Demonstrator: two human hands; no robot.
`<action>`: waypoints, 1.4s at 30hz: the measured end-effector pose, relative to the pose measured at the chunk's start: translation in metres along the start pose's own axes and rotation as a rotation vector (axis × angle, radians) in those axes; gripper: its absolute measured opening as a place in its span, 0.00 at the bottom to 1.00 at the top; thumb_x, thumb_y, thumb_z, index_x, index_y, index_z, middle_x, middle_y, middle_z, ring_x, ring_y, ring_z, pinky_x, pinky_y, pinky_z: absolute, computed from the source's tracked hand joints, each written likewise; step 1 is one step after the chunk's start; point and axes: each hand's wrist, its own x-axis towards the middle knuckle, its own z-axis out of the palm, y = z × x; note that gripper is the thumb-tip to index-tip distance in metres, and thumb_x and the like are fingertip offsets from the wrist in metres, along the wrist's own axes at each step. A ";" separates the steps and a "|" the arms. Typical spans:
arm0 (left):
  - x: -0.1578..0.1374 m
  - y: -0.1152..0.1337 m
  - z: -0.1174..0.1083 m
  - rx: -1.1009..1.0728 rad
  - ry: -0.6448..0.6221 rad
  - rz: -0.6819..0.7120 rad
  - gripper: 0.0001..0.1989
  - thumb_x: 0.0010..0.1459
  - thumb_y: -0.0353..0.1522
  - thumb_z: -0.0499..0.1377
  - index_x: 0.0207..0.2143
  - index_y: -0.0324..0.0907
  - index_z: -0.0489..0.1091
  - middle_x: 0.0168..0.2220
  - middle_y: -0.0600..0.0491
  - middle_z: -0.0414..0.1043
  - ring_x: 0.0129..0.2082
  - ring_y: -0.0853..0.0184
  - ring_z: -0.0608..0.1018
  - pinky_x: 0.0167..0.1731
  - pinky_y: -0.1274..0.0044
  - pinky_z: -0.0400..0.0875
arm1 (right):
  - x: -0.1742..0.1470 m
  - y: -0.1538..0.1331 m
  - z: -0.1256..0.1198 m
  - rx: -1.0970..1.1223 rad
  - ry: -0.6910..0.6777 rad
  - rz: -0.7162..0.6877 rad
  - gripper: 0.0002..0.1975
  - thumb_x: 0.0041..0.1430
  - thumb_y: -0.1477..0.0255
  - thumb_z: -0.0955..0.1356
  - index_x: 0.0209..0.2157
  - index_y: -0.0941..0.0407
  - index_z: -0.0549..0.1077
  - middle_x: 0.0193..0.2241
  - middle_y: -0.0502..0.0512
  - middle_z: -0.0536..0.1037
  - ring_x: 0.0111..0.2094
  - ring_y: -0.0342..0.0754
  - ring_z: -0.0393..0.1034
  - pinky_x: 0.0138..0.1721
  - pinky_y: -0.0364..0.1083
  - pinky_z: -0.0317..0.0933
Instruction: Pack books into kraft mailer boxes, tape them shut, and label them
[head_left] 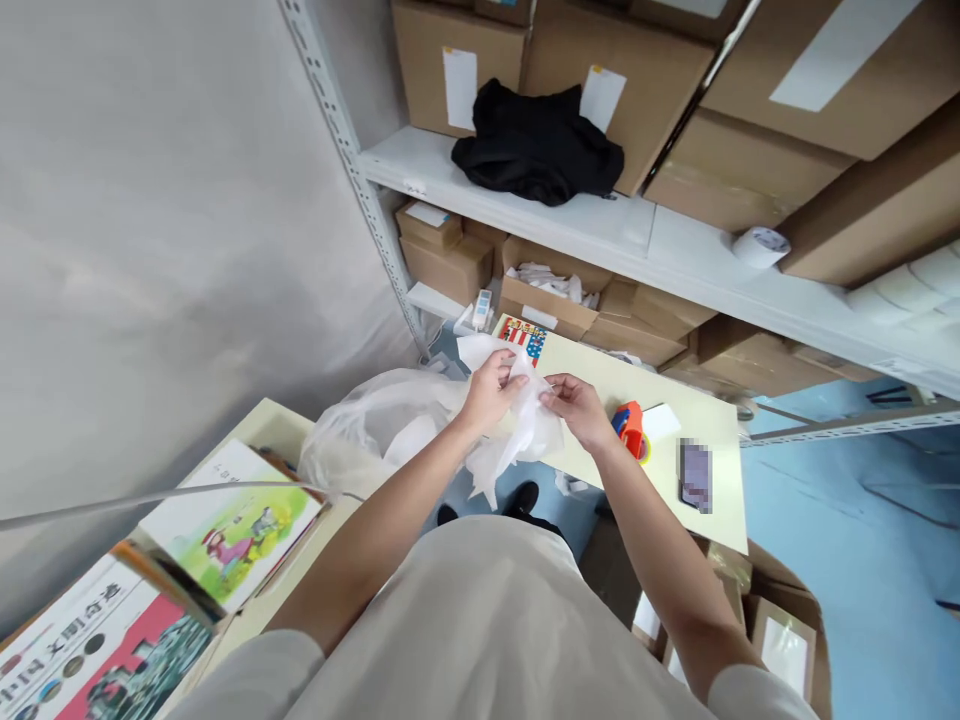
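Observation:
Both hands work on a thin white plastic bag [529, 420] held over the pale yellow table [581, 360]. My left hand [493, 388] is closed on the bag's upper left part. Fingers of my right hand [576, 408] pinch its right edge. The bag hangs crumpled below the hands, in front of my body. Behind it a colourful book [523, 338] lies on the table, partly covered by the plastic. To the right of my right hand is an orange and blue tape dispenser [631, 430] beside a white paper [660, 422].
A phone [696, 476] lies near the table's right end. Loose clear plastic [367, 425] bulges at the left. Books [232, 525] are stacked on the left table. The shelf [675, 235] ahead carries cardboard boxes [457, 60], a black cloth [544, 145] and a tape roll [760, 246].

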 end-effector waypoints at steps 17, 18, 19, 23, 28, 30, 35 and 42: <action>0.115 -0.036 -0.032 1.262 -0.318 -0.494 0.14 0.49 0.30 0.59 0.40 0.39 0.73 0.49 0.42 0.71 0.51 0.50 0.70 0.50 0.62 0.61 | 0.030 0.088 -0.185 -1.327 0.022 0.283 0.14 0.58 0.80 0.61 0.40 0.56 0.74 0.36 0.61 0.78 0.35 0.51 0.73 0.36 0.46 0.60; 0.116 -0.035 -0.026 1.338 -0.268 -0.457 0.17 0.50 0.30 0.59 0.44 0.38 0.72 0.52 0.40 0.68 0.54 0.48 0.68 0.52 0.59 0.58 | 0.032 0.097 -0.180 -1.347 0.012 0.292 0.15 0.58 0.82 0.60 0.41 0.56 0.73 0.37 0.61 0.78 0.36 0.51 0.73 0.36 0.46 0.61; 0.116 -0.034 -0.018 1.414 -0.213 -0.390 0.19 0.52 0.31 0.58 0.47 0.38 0.70 0.54 0.39 0.66 0.55 0.47 0.66 0.53 0.57 0.56 | 0.034 0.105 -0.176 -1.356 0.013 0.278 0.16 0.57 0.83 0.60 0.42 0.56 0.73 0.37 0.62 0.78 0.36 0.51 0.73 0.37 0.47 0.61; 0.095 -0.038 0.031 1.447 -0.211 -0.017 0.18 0.60 0.35 0.51 0.51 0.40 0.67 0.55 0.42 0.65 0.55 0.52 0.67 0.54 0.60 0.57 | 0.035 0.131 -0.162 -1.383 0.113 0.099 0.23 0.58 0.84 0.57 0.53 0.57 0.66 0.49 0.68 0.72 0.51 0.58 0.67 0.49 0.56 0.58; 0.046 -0.098 0.080 1.282 -0.724 0.065 0.18 0.59 0.36 0.54 0.50 0.40 0.69 0.54 0.41 0.67 0.56 0.55 0.68 0.55 0.65 0.59 | 0.019 0.155 -0.132 -1.233 0.096 -0.125 0.26 0.61 0.78 0.57 0.62 0.59 0.55 0.62 0.67 0.58 0.64 0.58 0.46 0.61 0.59 0.45; 0.034 -0.127 0.078 1.357 -0.712 -0.037 0.27 0.55 0.35 0.59 0.57 0.39 0.63 0.62 0.38 0.57 0.63 0.49 0.58 0.58 0.59 0.54 | 0.012 0.170 -0.115 -1.193 0.004 0.004 0.29 0.60 0.74 0.61 0.62 0.62 0.54 0.64 0.70 0.54 0.66 0.59 0.43 0.61 0.58 0.45; 0.029 -0.173 0.037 1.385 -0.771 -0.192 0.38 0.49 0.29 0.64 0.62 0.44 0.56 0.67 0.39 0.44 0.66 0.46 0.49 0.59 0.54 0.49 | -0.008 0.212 -0.094 -1.139 -0.010 0.488 0.37 0.57 0.69 0.66 0.64 0.65 0.50 0.66 0.72 0.42 0.66 0.65 0.37 0.61 0.60 0.43; 0.056 -0.173 0.020 1.084 -0.578 -0.095 0.27 0.56 0.37 0.58 0.58 0.40 0.61 0.66 0.40 0.48 0.65 0.52 0.53 0.59 0.61 0.56 | 0.027 0.193 -0.087 -0.989 0.145 0.311 0.28 0.56 0.73 0.64 0.59 0.65 0.62 0.63 0.70 0.54 0.66 0.60 0.43 0.62 0.57 0.46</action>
